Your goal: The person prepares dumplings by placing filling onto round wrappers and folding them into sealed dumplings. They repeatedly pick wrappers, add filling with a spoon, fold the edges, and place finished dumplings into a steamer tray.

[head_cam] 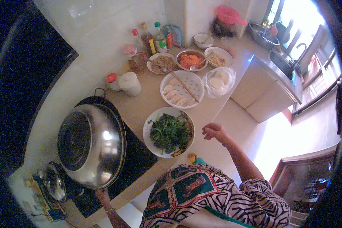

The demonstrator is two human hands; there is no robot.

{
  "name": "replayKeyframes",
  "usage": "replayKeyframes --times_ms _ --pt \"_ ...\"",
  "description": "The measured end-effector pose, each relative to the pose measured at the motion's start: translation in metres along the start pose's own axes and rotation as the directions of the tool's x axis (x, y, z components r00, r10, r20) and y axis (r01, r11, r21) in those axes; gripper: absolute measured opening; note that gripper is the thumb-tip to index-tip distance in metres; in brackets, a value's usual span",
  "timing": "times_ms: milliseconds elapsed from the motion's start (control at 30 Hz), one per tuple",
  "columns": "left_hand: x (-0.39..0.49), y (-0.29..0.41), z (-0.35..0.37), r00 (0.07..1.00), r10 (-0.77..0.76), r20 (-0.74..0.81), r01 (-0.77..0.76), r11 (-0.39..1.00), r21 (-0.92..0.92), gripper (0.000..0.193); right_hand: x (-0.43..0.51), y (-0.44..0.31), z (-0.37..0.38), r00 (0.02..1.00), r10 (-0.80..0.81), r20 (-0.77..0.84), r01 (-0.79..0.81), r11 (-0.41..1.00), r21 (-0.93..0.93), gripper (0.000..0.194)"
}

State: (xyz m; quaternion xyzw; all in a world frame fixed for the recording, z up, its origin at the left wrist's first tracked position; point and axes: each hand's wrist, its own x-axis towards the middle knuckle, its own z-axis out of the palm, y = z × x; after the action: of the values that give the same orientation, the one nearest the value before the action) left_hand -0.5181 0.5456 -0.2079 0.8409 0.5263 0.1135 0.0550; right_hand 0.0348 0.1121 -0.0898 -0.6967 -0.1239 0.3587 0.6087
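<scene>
My left hand [102, 196] is at the near rim of a large upturned steel basin [108, 154], which sits over a dark wok [98, 99] on the black cooktop [139, 154]. The basin's rim hides my fingertips, so I cannot tell whether they grip anything. My right hand [213, 131] hovers beyond the counter's front edge with loosely bent fingers and nothing visible in it. Closest to it is a white plate [146, 134] piled with cooked leafy greens [168, 132]. Behind that plate, a white perforated tray [192, 82] holds several dumplings [176, 98], with chopsticks [185, 87] laid across it.
Dumpling wrappers [218, 82] lie in a plastic bag. Behind stand a plate of minced filling [162, 62], a steel bowl of orange shredded food [191, 59] and a plate of pale strips [216, 57]. Bottles [148, 38] and jars [129, 84] line the wall. A lidded pot [54, 182] sits lower left.
</scene>
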Motion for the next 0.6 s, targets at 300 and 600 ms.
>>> replayKeyframes --times_ms 300,600 --pt "-0.063 0.073 -0.01 0.944 -0.323 -0.072 0.191 0.71 -0.678 0.047 0.079 -0.04 -0.039 0.844 -0.529 0.089 0.404 0.517 -0.755 0.023" --pt "-0.148 0.182 -0.014 0.896 -0.44 0.056 0.29 0.487 -0.824 0.044 0.232 -0.048 -0.042 0.572 -0.402 0.715 0.599 -0.391 -0.699 0.03"
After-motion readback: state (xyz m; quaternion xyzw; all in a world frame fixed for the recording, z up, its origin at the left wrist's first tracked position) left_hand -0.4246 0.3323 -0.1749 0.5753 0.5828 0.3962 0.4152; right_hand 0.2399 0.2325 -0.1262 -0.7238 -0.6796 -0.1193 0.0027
